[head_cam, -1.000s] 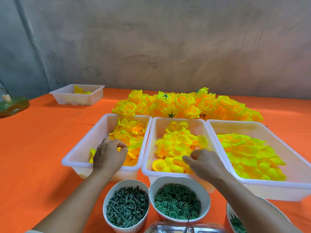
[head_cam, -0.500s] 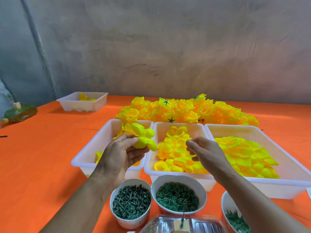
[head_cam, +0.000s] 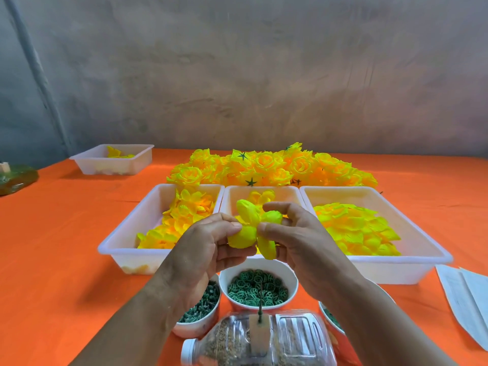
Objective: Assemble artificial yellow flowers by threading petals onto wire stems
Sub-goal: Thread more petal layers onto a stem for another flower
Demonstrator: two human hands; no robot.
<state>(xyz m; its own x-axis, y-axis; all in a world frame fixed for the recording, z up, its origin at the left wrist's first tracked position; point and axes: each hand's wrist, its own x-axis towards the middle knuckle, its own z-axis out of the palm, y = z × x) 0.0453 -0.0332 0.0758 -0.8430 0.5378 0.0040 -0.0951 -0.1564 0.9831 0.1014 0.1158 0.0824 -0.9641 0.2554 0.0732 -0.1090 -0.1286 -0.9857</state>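
Both hands met over the near end of the middle tray (head_cam: 264,190). The left hand (head_cam: 200,249) closed its grip on the left side of a yellow petal piece (head_cam: 248,220), thumb and fingertips pinching it. The right hand (head_cam: 298,241) pinched the piece's right side between thumb and forefinger, the other fingers loosely curled behind.

Four white trays stood on the orange tabletop (head_cam: 52,260). Three sat in a row, touching: the left tray (head_cam: 124,233), the middle one and the right tray (head_cam: 412,233), each holding loose yellow petals. A fourth, the far tray (head_cam: 89,165), stood well apart at the back left.

A heap of finished flowers (head_cam: 269,167) lay behind the row. Three white bowls stood in front of it: one of green pegs (head_cam: 203,323), one of green rings (head_cam: 264,265), and a third bowl (head_cam: 327,315), mostly hidden.

One clear bottle (head_cam: 290,336) lay on its side nearest the camera, and a single wire stem (head_cam: 260,299) stood upright on it. Any print on the white sheets (head_cam: 470,294) at the right was too faint to read.
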